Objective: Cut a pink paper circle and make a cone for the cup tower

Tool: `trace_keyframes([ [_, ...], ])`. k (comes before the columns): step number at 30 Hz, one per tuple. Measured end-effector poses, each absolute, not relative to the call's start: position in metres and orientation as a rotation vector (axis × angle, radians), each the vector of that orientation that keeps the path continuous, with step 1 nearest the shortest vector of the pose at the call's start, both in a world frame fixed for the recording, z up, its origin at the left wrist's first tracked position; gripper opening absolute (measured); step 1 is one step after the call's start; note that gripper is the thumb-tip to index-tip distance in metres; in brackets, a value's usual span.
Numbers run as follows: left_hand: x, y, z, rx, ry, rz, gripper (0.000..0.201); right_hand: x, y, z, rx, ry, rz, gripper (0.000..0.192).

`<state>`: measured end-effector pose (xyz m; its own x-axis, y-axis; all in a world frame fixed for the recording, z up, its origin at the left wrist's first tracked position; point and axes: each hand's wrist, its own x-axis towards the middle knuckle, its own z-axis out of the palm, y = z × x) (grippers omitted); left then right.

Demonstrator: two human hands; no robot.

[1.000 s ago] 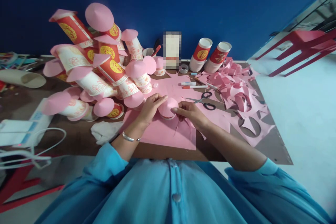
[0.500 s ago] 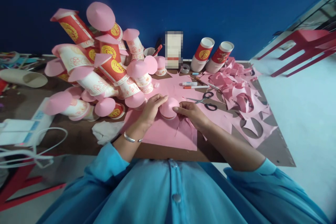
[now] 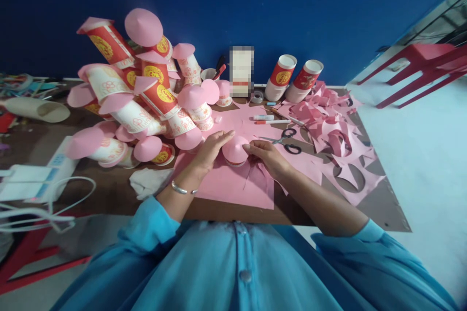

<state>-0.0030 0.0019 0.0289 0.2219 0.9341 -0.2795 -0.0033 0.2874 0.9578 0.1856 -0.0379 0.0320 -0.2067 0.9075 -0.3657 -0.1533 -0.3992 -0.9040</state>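
Observation:
A pink paper cone (image 3: pixel 234 148) sits point up on a paper cup (image 3: pixel 236 164), whose rim and a strip of side show beneath it. My right hand (image 3: pixel 269 156) pinches the cone's right side between thumb and finger. My left hand (image 3: pixel 213 150) lies along the cone's left and far side, fingers stretched out; whether they touch it I cannot tell. Both hands are over a pink paper sheet (image 3: pixel 233 189). Dark-handled scissors (image 3: pixel 282 140) lie spread just beyond my right hand, near a marker (image 3: pixel 272 122) and a white glue stick or tube (image 3: pixel 263 117).
Cups with pink cones (image 3: pixel 153 92) are heaped at the left. Two stacks of cups (image 3: pixel 280 77) stand at the back, near a tape roll (image 3: pixel 257 96). Pink paper scraps (image 3: pixel 333 126) cover the right side. A white cloth (image 3: pixel 149 182) and white cables (image 3: pixel 51 204) lie left.
My left fingers have straightened and slid slightly along the far side of the cone. My right hand keeps its pinch, nearly still. The view has shifted a little.

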Motion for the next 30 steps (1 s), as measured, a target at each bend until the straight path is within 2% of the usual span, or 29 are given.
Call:
trace_keyframes([
  [4,-0.002,0.005,0.035,1.154,1.157,0.8,0.047,0.186,-0.037,0.032,-1.231,-0.986,1.713,0.056],
  [15,-0.002,0.006,0.031,1.19,1.136,0.832,0.038,0.19,-0.036,0.03,-1.284,-1.085,1.628,0.055],
  [19,-0.01,0.003,0.022,1.178,1.183,0.88,0.041,0.198,-0.04,0.029,-1.371,-1.294,1.209,0.051],
  [23,-0.016,-0.009,0.02,1.134,1.265,0.947,0.04,0.194,-0.05,0.036,-1.173,-1.671,0.709,0.063],
  [27,-0.019,-0.025,0.027,1.223,1.326,1.03,0.03,0.181,-0.052,0.038,-1.073,-1.911,0.566,0.077],
  [30,-0.022,-0.039,0.032,1.416,1.372,1.11,0.032,0.174,-0.047,0.031,-1.124,-1.955,0.544,0.077],
])
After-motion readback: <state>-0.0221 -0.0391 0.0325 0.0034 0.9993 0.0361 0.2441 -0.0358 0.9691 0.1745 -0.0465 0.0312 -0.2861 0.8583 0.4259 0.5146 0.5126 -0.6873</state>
